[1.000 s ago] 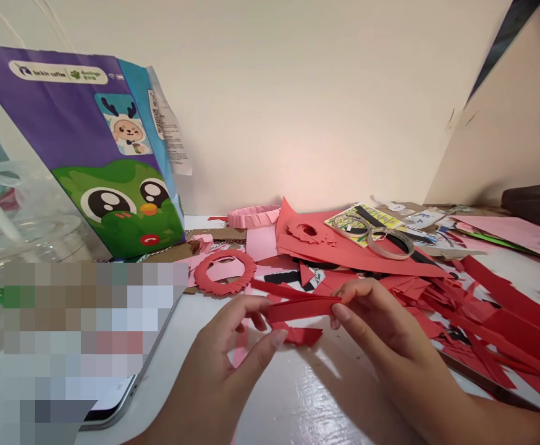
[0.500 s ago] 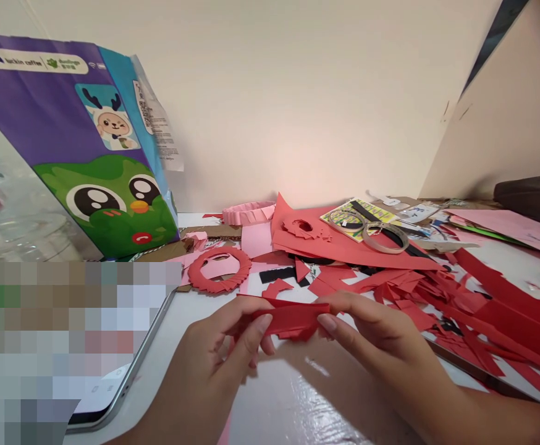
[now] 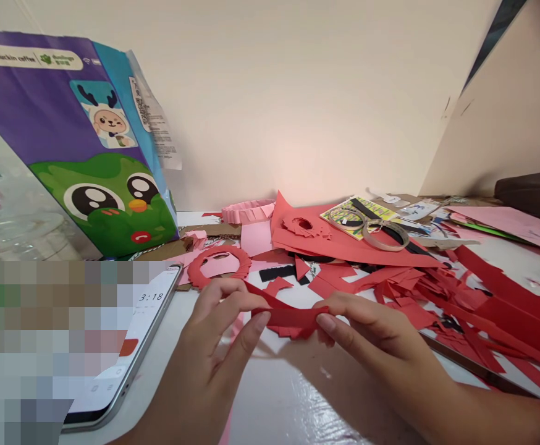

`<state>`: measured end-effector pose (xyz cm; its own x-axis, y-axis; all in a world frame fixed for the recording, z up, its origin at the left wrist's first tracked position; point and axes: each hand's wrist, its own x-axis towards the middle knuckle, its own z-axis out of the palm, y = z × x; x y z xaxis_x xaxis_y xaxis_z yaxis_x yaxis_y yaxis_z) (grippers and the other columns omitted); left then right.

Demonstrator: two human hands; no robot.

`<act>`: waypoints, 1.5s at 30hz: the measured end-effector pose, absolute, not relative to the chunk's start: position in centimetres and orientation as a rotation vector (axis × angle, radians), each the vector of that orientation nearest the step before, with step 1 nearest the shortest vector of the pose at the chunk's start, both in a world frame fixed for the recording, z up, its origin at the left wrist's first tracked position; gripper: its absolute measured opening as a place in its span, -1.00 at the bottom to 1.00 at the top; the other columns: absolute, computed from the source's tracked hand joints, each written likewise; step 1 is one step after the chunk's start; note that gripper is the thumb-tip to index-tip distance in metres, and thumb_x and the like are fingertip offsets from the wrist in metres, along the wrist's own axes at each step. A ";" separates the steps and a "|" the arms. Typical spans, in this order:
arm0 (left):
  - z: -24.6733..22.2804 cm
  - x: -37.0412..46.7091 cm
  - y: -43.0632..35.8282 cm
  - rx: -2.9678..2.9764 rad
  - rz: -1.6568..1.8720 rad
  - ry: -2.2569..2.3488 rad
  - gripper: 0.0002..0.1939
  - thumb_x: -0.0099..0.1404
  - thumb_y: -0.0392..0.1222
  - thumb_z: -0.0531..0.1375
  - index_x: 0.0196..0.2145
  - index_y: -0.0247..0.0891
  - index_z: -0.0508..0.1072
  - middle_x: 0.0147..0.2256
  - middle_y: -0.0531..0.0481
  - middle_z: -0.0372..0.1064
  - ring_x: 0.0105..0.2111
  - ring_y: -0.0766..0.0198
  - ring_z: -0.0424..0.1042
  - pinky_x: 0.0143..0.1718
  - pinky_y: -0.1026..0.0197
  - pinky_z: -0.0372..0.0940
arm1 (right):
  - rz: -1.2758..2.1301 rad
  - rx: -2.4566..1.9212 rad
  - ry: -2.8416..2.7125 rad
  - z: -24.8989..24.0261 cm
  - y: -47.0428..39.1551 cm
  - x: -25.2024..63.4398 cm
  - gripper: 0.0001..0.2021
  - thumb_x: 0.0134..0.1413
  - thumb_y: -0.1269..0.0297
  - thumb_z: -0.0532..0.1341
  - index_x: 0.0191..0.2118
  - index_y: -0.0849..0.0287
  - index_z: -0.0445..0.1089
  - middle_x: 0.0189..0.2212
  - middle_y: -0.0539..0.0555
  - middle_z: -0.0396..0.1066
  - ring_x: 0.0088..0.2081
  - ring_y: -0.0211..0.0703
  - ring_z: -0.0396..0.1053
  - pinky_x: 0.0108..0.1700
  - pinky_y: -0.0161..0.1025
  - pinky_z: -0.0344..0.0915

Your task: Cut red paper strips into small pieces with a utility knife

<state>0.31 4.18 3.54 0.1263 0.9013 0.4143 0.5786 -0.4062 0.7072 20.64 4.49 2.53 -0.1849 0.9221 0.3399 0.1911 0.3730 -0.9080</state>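
Both hands hold a red paper strip (image 3: 293,316) above the white table, one at each end. My left hand (image 3: 233,330) pinches the left end between thumb and fingers, with part of the red paper rising behind its fingertips. The right end is pinched by my right hand (image 3: 358,330). The strip sags a little between them, and more folded red paper shows just beneath it. Behind my left hand lies a pleated red paper ring (image 3: 196,272), partly covered by the fingers.
A phone (image 3: 144,327) lies at the left before a purple and green paper bag (image 3: 98,142). Red scraps (image 3: 404,296) spread at the right. Tape rolls (image 3: 385,237) rest on red sheets (image 3: 293,241), near a pleated pink strip (image 3: 249,211) by the wall.
My left hand's fingers have lifted and shifted on the paper, and the red paper now opens upward behind them. My right hand has hardly moved.
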 end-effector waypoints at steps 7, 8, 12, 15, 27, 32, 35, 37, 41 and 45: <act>3.5 0.4 4.2 1.837 1.120 1.391 -0.84 0.37 0.02 0.17 -0.31 -0.01 0.49 -0.06 0.06 0.44 -0.07 0.15 0.45 -0.37 0.32 0.39 | 1.139 -1.037 -1.467 2.4 4.5 20.8 -0.81 0.11 0.17 0.28 -0.48 0.08 0.46 -0.53 -0.05 0.41 -0.45 -0.23 0.33 -0.38 -0.35 0.28; 3.5 0.5 4.2 1.765 1.104 1.378 -0.86 0.36 0.03 0.19 -0.30 -0.01 0.48 -0.17 0.07 0.48 -0.18 0.18 0.48 -0.36 0.31 0.39 | 1.165 -1.043 -1.445 2.3 4.5 20.8 -0.78 0.11 0.15 0.28 -0.50 0.09 0.45 -0.54 -0.05 0.38 -0.45 -0.22 0.31 -0.40 -0.34 0.27; 3.7 0.7 4.2 1.490 1.098 1.306 -0.81 0.27 0.04 0.28 -0.20 -0.01 0.46 -0.28 0.11 0.51 -0.31 0.23 0.50 -0.37 0.31 0.38 | 1.226 -1.041 -1.400 2.0 4.7 20.9 -0.68 0.14 0.09 0.26 -0.56 0.12 0.36 -0.56 -0.03 0.32 -0.45 -0.21 0.25 -0.39 -0.30 0.21; 3.9 0.8 4.3 1.453 1.033 1.185 -0.79 0.33 0.06 0.22 -0.33 -0.10 0.50 -0.42 0.10 0.51 -0.40 0.26 0.49 -0.39 0.32 0.36 | 1.249 -1.005 -1.385 1.7 4.9 20.9 -0.67 0.20 0.10 0.24 -0.53 0.13 0.37 -0.54 -0.04 0.33 -0.44 -0.22 0.25 -0.34 -0.28 0.20; 3.6 0.6 4.5 1.395 1.011 1.170 -0.80 0.36 0.04 0.21 -0.27 -0.10 0.53 -0.42 0.12 0.52 -0.40 0.30 0.47 -0.37 0.33 0.32 | 1.147 -0.957 -1.387 1.0 5.1 20.8 -0.89 0.23 0.17 0.25 -0.17 -0.07 0.51 -0.42 -0.06 0.49 -0.35 -0.21 0.42 -0.27 -0.25 0.35; 3.5 0.6 4.6 1.322 0.980 1.172 -0.80 0.33 0.05 0.23 -0.29 -0.11 0.50 -0.42 0.11 0.53 -0.40 0.28 0.48 -0.38 0.31 0.30 | 1.031 -0.934 -1.461 1.1 5.2 21.0 -0.88 0.24 0.26 0.23 -0.19 -0.06 0.54 -0.38 -0.04 0.51 -0.35 -0.22 0.44 -0.30 -0.27 0.40; 3.6 0.7 4.5 1.342 0.991 1.219 -0.76 0.33 0.04 0.23 -0.39 -0.14 0.47 -0.49 0.13 0.48 -0.46 0.31 0.42 -0.41 0.31 0.27 | 1.014 -0.901 -1.470 1.1 5.1 21.0 -0.87 0.25 0.29 0.22 -0.20 -0.03 0.54 -0.44 -0.06 0.47 -0.39 -0.24 0.42 -0.32 -0.29 0.38; 3.6 0.7 4.5 1.386 0.994 1.251 -0.71 0.34 0.04 0.21 -0.46 -0.16 0.42 -0.54 0.14 0.44 -0.50 0.32 0.38 -0.43 0.31 0.26 | 1.017 -0.888 -1.472 1.0 5.1 21.0 -0.88 0.25 0.27 0.22 -0.18 -0.04 0.52 -0.44 -0.07 0.47 -0.39 -0.26 0.41 -0.31 -0.30 0.36; 3.5 0.7 4.6 1.449 0.992 1.276 -0.67 0.37 0.07 0.16 -0.47 -0.15 0.39 -0.55 0.15 0.40 -0.51 0.31 0.35 -0.42 0.30 0.25 | 1.188 -0.968 -1.375 1.3 4.9 20.8 -0.85 0.22 0.17 0.26 -0.09 -0.03 0.44 -0.47 -0.09 0.49 -0.40 -0.26 0.41 -0.31 -0.31 0.33; 3.6 0.7 4.5 1.497 0.974 1.291 -0.66 0.38 0.07 0.16 -0.48 -0.15 0.38 -0.56 0.16 0.37 -0.53 0.32 0.32 -0.45 0.30 0.22 | 1.249 -0.960 -1.378 1.8 5.0 20.6 -0.76 0.21 0.12 0.25 -0.43 0.11 0.44 -0.51 -0.04 0.44 -0.40 -0.22 0.39 -0.28 -0.28 0.32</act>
<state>0.69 4.48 3.61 0.1428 0.9897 0.0056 0.2773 -0.0455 0.9597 20.62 4.99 1.81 -0.1833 0.9699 0.1605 -0.0651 0.1510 -0.9864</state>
